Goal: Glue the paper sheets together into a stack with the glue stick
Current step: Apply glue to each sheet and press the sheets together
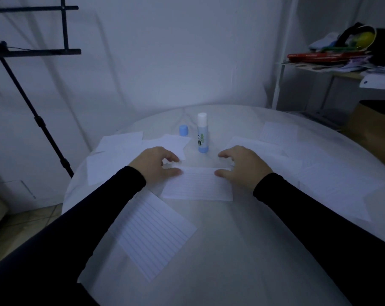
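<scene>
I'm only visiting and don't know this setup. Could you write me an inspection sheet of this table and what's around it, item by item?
Surface: round white table, dimly lit.
Job's things: lined sheet at the centre between both hands; glue stick upright behind it, uncapped; blue cap standing to its left; loose sheets on both sides, another lined sheet nearer the person.
Clutter: nothing seen on the table beyond the paper.
Hands: left hand and right hand rest at the centre sheet's far corners, fingers loosely curled; a firm hold cannot be told.
Cables: a thin wire at the black stand, top left.
Surroundings: white wall; shelf piled with items, right.
</scene>
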A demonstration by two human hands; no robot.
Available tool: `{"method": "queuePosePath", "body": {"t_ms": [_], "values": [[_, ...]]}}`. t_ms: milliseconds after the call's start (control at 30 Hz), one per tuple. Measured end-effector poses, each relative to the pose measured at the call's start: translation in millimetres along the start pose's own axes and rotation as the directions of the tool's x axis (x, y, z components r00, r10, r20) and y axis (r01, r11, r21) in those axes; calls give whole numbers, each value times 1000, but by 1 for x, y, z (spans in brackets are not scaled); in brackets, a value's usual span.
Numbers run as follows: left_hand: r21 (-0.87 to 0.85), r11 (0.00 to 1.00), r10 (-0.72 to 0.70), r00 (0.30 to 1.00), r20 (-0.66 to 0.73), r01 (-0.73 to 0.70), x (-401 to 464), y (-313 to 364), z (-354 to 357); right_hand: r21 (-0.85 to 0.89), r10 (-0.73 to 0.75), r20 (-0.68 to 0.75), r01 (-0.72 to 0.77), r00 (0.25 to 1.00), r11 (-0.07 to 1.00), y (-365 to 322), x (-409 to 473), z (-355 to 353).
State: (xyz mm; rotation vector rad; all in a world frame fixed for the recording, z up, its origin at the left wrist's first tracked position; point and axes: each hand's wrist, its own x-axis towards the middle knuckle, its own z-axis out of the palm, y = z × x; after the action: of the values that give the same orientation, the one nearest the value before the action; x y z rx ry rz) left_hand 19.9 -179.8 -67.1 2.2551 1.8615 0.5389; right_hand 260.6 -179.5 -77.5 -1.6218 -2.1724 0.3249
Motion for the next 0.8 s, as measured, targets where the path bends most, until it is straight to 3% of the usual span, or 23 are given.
{"method": "queuePosePath", "body": {"t_ms": [100, 200, 333, 567, 800], "values": [[-19, 995, 101, 988, 113, -99, -4, 7, 2, -23, -157, 201, 165, 967, 986, -13, -8, 1], [39, 980, 180, 953, 243, -195, -8, 15, 7, -163, -177, 344, 244, 922, 956, -23, -15, 6], [107, 973, 152, 916, 370, -205, -8, 18, 11, -243, -140, 456, 274, 879, 930, -24, -16, 7], [150, 974, 94, 903, 418, -171, -1, -2, 2, -256, -77, 485, 225, 871, 940, -13, -19, 6], [59, 992, 79, 910, 406, -113, -1, -15, 1, -253, -46, 493, 193, 869, 948, 0, -24, -2]]}}
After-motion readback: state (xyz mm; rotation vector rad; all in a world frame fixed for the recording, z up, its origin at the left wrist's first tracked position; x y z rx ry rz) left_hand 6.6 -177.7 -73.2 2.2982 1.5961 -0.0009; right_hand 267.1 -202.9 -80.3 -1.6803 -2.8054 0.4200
